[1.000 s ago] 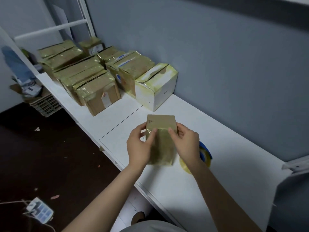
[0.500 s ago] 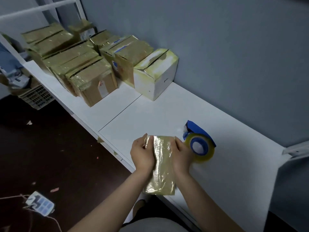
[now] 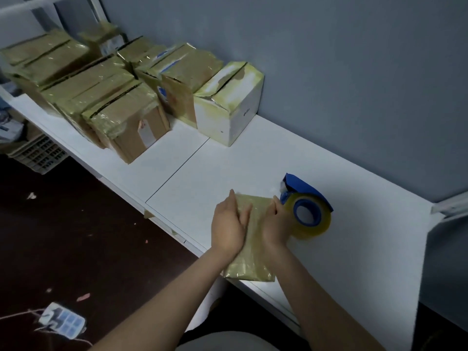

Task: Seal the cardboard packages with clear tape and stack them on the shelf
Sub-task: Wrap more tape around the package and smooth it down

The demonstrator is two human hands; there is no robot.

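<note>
Package, small, cardboard, wrapped all over in glossy yellowish clear tape; sits at lower centre of the frame on the near part of the white shelf surface, with its nearest corner at or just past the front edge (which of the two cannot be told). Left hand: fingers fairly straight and laid flat across the package's top and left side, pressing the tape down. Right hand: fingers curled round the package's right edge, steadying it. Tape dispenser, blue frame with a clear roll, stands just beside the right hand, unheld. Sealed packages, brown and taped, are ranked in rows at upper left of the frame along the same surface; a white box, also taped, closes the row at upper centre against the grey wall. Handling, as judged: likely light for its size, with stiff board walls that should take a firm squeeze; the tape skin looks slick, so a fingertip hold on the broad faces may slip. Best taken across the two long sides with thumb opposite fingers, or cupped from beneath, then carried to the open space beside the white box. Power strip lies on the dark floor at lower left.
</note>
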